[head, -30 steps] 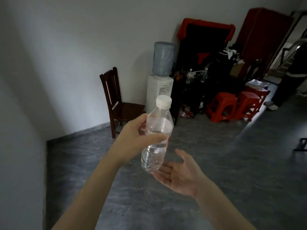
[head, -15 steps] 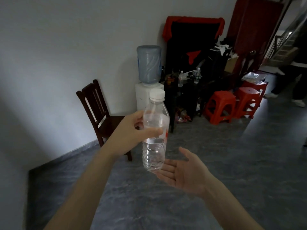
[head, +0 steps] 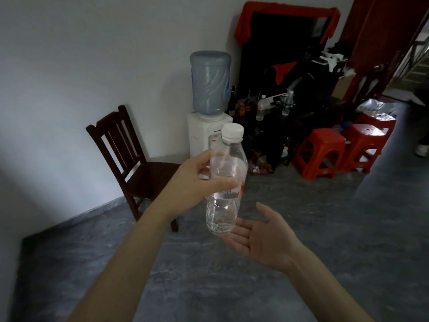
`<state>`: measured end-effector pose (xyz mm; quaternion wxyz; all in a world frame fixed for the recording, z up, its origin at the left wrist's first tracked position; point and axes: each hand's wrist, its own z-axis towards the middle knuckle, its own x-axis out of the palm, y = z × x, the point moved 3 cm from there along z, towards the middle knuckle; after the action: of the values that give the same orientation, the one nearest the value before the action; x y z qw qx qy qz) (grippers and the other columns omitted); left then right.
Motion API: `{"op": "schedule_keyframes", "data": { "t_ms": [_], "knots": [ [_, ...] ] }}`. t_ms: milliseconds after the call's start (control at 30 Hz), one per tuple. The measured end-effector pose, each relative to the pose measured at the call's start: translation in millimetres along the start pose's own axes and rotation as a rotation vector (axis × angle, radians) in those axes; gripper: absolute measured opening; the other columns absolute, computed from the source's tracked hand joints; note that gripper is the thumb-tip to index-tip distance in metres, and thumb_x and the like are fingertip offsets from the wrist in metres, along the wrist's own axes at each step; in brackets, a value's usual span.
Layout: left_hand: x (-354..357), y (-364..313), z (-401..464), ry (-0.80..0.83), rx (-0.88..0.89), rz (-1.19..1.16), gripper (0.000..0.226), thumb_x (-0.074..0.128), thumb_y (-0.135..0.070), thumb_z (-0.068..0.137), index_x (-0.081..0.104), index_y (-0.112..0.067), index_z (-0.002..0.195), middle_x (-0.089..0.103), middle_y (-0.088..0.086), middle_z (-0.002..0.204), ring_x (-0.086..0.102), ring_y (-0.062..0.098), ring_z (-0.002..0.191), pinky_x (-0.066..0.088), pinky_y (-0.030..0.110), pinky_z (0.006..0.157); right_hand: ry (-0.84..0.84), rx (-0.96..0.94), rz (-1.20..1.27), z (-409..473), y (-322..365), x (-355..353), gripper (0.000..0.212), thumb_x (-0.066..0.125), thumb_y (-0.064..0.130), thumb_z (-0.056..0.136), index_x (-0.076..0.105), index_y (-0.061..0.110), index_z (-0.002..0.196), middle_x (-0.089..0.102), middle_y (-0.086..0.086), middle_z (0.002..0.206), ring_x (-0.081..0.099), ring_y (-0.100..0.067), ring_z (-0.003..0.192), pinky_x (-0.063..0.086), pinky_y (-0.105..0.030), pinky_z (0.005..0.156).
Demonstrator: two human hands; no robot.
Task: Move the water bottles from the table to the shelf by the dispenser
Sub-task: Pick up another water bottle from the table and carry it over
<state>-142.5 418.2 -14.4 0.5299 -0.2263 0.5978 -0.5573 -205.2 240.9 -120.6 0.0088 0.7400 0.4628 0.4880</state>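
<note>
Step in hand, by judgement: carry to shelf.

Water bottle (head: 224,182) upright in mid-air, left hand (head: 195,184) wraps thumb and fingers round its middle. Right hand (head: 260,238) palm-up just under base, fingers spread, holds nothing; contact unclear.

Dark shelf (head: 274,117) right of dispenser (head: 209,108) already carries small bottles. Person does well to keep bottle upright, cup base, aim for free gap.

the bottle (head: 224,182) stands upright in the left hand (head: 197,182), with the right hand (head: 260,238) palm up just under its base. behind them the dispenser (head: 209,133) stands against the wall, a big jug (head: 210,81) on top. the chair (head: 130,154) sits to its left, the shelf (head: 274,126) to its right with two small bottles (head: 261,108) on it. the stools (head: 320,152) stand further right.
</note>
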Motion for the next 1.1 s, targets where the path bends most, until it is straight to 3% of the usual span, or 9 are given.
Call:
{"op": "schedule_keyframes", "data": {
  "t_ms": [167,400,533,900,1100],
  "knots": [
    [-21.5,39.0,66.8,-0.001,-0.002,-0.015,0.056,0.081,-0.052,0.072,0.066,-0.041,0.124,0.075,-0.012,0.117,0.071,0.011,0.111,0.054,0.049,0.103,-0.042,-0.025,-0.002,62.0,47.7,3.1,0.077,0.039,0.058,0.095,0.050,-0.008,0.134,0.061,-0.028,0.131,0.061,-0.037,0.121,0.051,-0.042,0.097],
    [-76.4,74.7,172.9,0.037,0.002,-0.032,0.053,0.080,-0.056,0.070,0.065,-0.048,0.120,0.074,-0.018,0.116,0.069,0.004,0.108,0.055,0.037,0.100,-0.073,-0.051,-0.010,155.5,124.7,33.5,0.076,0.041,0.058,0.094,0.050,-0.006,0.133,0.063,-0.026,0.128,0.066,-0.035,0.113,0.052,-0.041,0.091],
    [-94.4,89.6,230.0,0.077,0.017,-0.034,0.054,0.081,-0.057,0.069,0.065,-0.047,0.120,0.073,-0.016,0.117,0.069,0.005,0.110,0.055,0.039,0.101,-0.094,-0.093,0.015,194.7,160.3,37.2,0.075,0.043,0.058,0.093,0.051,-0.005,0.133,0.064,-0.025,0.128,0.067,-0.035,0.112,0.050,-0.041,0.092],
    [-73.8,136.5,358.7,0.167,-0.008,-0.073,0.059,0.079,-0.055,0.067,0.065,-0.041,0.123,0.073,-0.016,0.117,0.067,0.006,0.112,0.054,0.031,0.098,-0.203,-0.126,0.117,264.0,247.9,-4.6,0.074,0.041,0.058,0.094,0.055,-0.005,0.129,0.066,-0.025,0.123,0.069,-0.034,0.107,0.051,-0.040,0.091],
    [-38.3,151.9,446.7,0.157,-0.041,-0.115,0.066,0.079,-0.054,0.063,0.065,-0.033,0.124,0.075,-0.008,0.117,0.068,0.008,0.111,0.055,0.028,0.096,-0.243,-0.138,0.132,286.3,327.3,-43.4,0.074,0.050,0.054,0.087,0.057,-0.007,0.128,0.063,-0.026,0.128,0.061,-0.034,0.117,0.051,-0.039,0.092]
  ]
}}
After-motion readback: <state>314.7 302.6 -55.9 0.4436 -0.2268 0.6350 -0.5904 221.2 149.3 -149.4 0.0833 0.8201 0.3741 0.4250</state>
